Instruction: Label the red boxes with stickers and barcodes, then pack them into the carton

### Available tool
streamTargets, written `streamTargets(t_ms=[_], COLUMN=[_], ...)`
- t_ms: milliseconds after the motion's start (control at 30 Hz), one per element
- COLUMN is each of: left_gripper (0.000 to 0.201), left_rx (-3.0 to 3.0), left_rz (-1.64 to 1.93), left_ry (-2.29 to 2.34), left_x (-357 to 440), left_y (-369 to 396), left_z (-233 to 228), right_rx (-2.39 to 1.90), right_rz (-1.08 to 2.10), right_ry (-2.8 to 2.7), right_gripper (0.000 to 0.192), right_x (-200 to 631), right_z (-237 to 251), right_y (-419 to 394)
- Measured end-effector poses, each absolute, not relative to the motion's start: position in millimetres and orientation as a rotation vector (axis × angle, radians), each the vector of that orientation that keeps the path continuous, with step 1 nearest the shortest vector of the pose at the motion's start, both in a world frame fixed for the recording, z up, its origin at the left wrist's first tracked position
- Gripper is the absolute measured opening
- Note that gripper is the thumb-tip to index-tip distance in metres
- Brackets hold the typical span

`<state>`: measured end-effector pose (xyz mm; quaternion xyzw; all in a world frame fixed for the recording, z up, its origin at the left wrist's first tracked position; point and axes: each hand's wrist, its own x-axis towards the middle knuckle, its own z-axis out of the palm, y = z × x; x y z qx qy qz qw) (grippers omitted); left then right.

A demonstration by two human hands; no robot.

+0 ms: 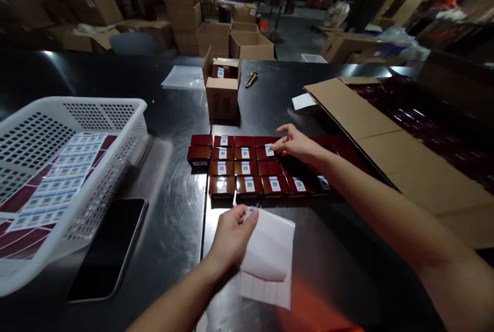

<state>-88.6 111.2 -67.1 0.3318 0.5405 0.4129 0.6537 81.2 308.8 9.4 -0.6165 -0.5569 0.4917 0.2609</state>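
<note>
Currently, I have the left hand point(234, 236) pinching a white backing sheet point(270, 243) above the surface point(175, 239); the right hand point(295, 144) touches a QR label point(269, 151) on 1 of the rowed maroon boxes point(269, 169), but whether it grips, I cannot tell.

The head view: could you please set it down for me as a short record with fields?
Left hand: pinches a white sheet
Right hand: at a label on a dark red box
Box rows: on the metal table, some boxes labelled, some bare
White basket: left side, label sheets inside
Phone: beside the basket, screen dark
Small carton: open, beyond the rows
Cutter: yellow and black, right of the carton
</note>
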Motion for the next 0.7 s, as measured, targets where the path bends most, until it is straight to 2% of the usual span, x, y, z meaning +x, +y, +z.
streamTargets(t_ms=[300,500,600,700], left_gripper=[0.048,0.051,0.050,0.050], left_rx=[0.733,0.723,0.744,0.755], left_rz=[0.910,0.953,0.997,1.017], left_ry=[1.223,1.247,1.267,1.242], left_x=[-87.4,-89.0,-91.1,-91.9], left_y=[110.5,113.0,113.8,113.9], left_z=[-72.1,-68.5,-67.4,-68.7], right_rx=[-1.715,-1.795,-1.532,-1.172], right_rz=[1.225,0.524,0.401,0.586], right_ry=[-1.671,-2.111,-2.189,-2.317], right_gripper=[0.051,0.058,0.048,0.031], right_x=[79.3,78.8,82.9,85.3], right_z=[-3.7,5.6,11.8,8.7], right_y=[310.5,304.5,266.0,209.5])
